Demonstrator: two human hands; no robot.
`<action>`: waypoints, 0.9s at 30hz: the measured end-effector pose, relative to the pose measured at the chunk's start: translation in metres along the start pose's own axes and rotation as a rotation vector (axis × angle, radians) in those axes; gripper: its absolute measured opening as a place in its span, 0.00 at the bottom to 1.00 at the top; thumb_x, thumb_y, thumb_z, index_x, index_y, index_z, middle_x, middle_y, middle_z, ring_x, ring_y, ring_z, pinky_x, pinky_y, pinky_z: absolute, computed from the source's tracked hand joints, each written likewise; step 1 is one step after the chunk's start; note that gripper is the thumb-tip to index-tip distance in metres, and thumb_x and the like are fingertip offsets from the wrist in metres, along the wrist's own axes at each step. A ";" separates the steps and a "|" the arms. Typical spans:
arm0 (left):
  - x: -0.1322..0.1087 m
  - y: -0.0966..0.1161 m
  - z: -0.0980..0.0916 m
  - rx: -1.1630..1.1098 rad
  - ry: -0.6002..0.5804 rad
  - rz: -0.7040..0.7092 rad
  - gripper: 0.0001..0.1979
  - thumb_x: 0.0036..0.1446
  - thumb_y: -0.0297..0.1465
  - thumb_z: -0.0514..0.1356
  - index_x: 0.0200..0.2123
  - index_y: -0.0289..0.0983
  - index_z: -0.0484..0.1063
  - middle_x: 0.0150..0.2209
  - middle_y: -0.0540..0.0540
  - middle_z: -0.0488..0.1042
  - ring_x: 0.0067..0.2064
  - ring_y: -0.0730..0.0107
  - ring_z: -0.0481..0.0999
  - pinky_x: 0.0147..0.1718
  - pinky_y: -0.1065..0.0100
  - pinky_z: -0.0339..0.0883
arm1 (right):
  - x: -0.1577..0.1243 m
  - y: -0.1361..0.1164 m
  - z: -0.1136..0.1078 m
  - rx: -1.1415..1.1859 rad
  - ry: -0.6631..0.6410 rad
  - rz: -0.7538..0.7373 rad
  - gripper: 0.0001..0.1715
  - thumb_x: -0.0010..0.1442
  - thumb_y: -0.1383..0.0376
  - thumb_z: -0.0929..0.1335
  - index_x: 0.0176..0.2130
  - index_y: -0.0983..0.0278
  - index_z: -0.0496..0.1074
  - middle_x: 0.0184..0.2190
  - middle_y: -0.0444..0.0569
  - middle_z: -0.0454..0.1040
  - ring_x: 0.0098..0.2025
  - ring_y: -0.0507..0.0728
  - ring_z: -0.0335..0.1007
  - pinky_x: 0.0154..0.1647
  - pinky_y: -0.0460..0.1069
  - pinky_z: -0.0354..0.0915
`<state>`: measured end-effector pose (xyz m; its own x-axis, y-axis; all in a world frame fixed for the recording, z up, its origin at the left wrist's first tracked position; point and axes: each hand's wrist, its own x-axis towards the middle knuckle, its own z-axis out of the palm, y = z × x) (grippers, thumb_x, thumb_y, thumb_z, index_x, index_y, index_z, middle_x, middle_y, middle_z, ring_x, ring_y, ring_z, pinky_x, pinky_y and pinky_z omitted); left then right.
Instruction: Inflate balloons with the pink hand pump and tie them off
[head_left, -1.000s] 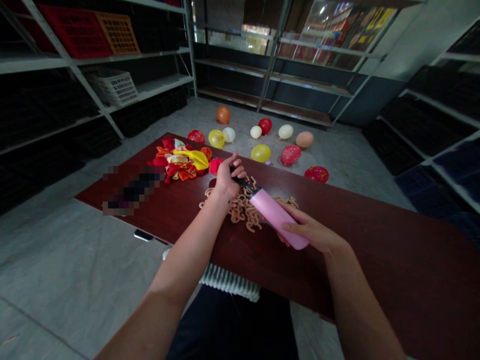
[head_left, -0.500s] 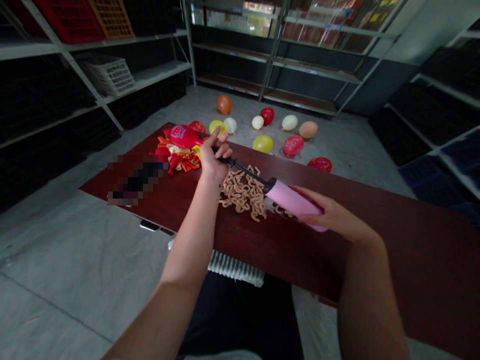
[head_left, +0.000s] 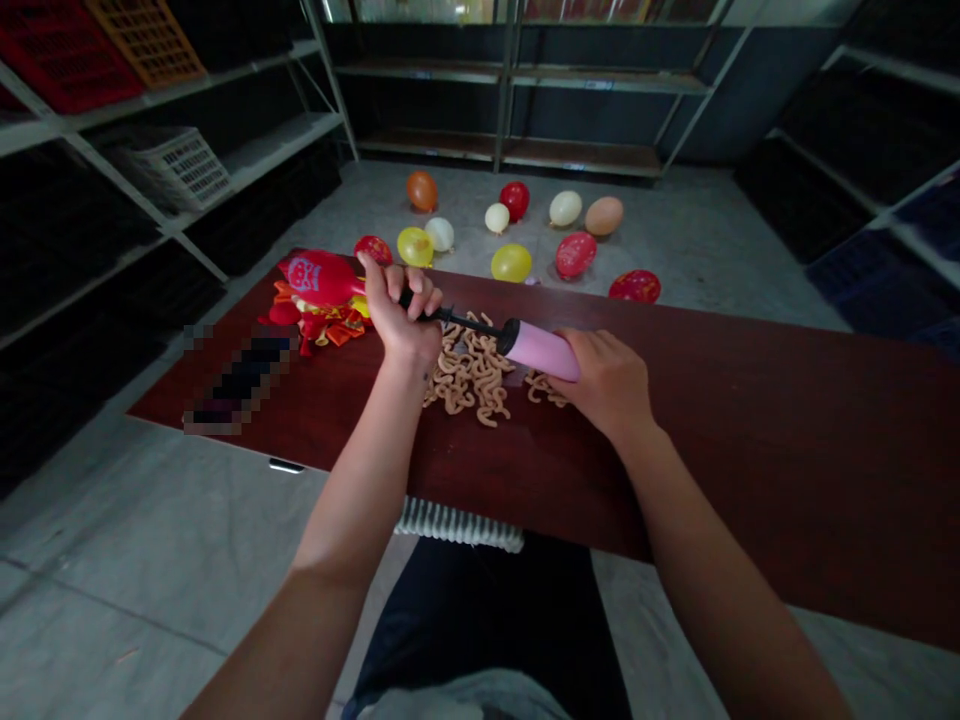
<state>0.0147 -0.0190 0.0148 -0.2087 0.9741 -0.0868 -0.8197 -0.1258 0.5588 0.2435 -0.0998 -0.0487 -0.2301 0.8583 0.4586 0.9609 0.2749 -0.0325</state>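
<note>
Head view, storeroom interior: white metal shelving (head_left: 247, 150) along three sides, dark crates on the lower tiers, one white plastic basket (head_left: 174, 170) on a shelf at the left. On the grey concrete floor (head_left: 697, 230), a loose scatter of inflated latex balloons in orange, red, yellow, cream and peach, among them a round yellow balloon (head_left: 511, 262) and a red printed balloon (head_left: 575, 254). Across the foreground, a long dark-red wooden table (head_left: 750, 480); at its left end, a heap of deflated multicoloured balloons (head_left: 319, 328) and a pixelated blurred patch (head_left: 240, 385); mid-table, a pile of curled tan rubbery strands (head_left: 469, 378). Directly above that pile, a pink cylindrical hand pump (head_left: 541, 351) with a black end cap and a thin black shaft (head_left: 465, 321), lying roughly level. Grip: left hand (head_left: 401, 310) in a narrow, tight fist around the shaft tip and the neck of a partly inflated red balloon (head_left: 319, 278), the join hidden by the fingers; right hand (head_left: 604, 380) closed over the pink barrel's far end, a firm hold.
</note>
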 end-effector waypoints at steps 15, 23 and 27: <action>-0.015 -0.041 0.000 0.030 -0.084 -0.099 0.28 0.73 0.36 0.46 0.17 0.37 0.50 0.17 0.53 0.54 0.14 0.81 0.46 0.14 0.74 0.46 | -0.002 -0.027 0.003 0.058 -0.035 0.060 0.25 0.56 0.60 0.71 0.51 0.67 0.70 0.43 0.58 0.78 0.44 0.64 0.71 0.40 0.54 0.62; -0.001 -0.036 -0.004 0.005 0.000 -0.043 0.28 0.72 0.42 0.46 0.19 0.38 0.47 0.16 0.53 0.54 0.14 0.81 0.46 0.13 0.73 0.46 | 0.004 -0.025 0.009 0.005 0.013 0.043 0.23 0.58 0.58 0.69 0.52 0.65 0.71 0.42 0.54 0.78 0.42 0.62 0.69 0.39 0.52 0.58; 0.001 -0.032 -0.004 -0.025 0.008 -0.008 0.30 0.70 0.49 0.46 0.19 0.38 0.47 0.15 0.54 0.53 0.14 0.81 0.46 0.14 0.73 0.45 | 0.007 -0.026 0.010 -0.045 0.043 0.026 0.22 0.61 0.57 0.67 0.52 0.65 0.72 0.41 0.54 0.78 0.42 0.61 0.68 0.39 0.52 0.57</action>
<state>0.0387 -0.0146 -0.0069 -0.2065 0.9735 -0.0981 -0.8343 -0.1228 0.5374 0.2152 -0.0971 -0.0535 -0.1993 0.8451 0.4960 0.9726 0.2323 -0.0051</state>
